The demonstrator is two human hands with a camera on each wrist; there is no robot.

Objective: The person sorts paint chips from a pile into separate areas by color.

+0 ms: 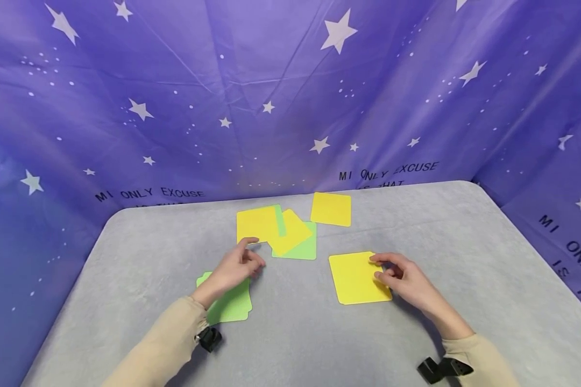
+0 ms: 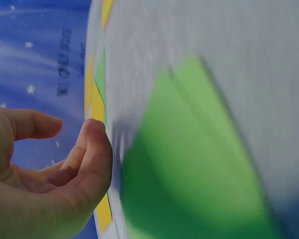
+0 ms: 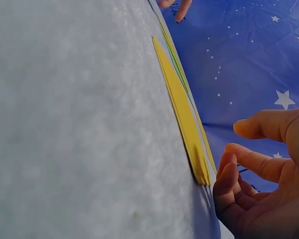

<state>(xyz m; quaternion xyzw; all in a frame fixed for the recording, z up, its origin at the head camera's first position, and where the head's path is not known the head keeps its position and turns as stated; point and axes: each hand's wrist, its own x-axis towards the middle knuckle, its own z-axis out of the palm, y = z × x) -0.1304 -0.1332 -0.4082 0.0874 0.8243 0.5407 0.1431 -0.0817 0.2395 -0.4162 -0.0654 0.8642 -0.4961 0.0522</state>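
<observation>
Square yellow and green cards lie on a grey cloth-covered table. My left hand (image 1: 236,267) hovers between a small pile of green cards (image 1: 232,302) and a loose group at the back, its fingers bent loosely around nothing. In the left wrist view, a gap shows between thumb (image 2: 37,124) and fingers. My right hand (image 1: 406,279) is over the right edge of a yellow card pile (image 1: 358,279). The right wrist view shows its thumb and index finger apart, with no card between them; whether a fingertip touches the pile, I cannot tell.
Overlapping yellow cards (image 1: 256,223) and a green card (image 1: 305,248) lie back centre. A separate yellow card (image 1: 331,209) lies near the table's far edge. A purple-blue starry curtain (image 1: 281,80) hangs behind and beside the table (image 1: 290,344). Each wrist carries a black camera.
</observation>
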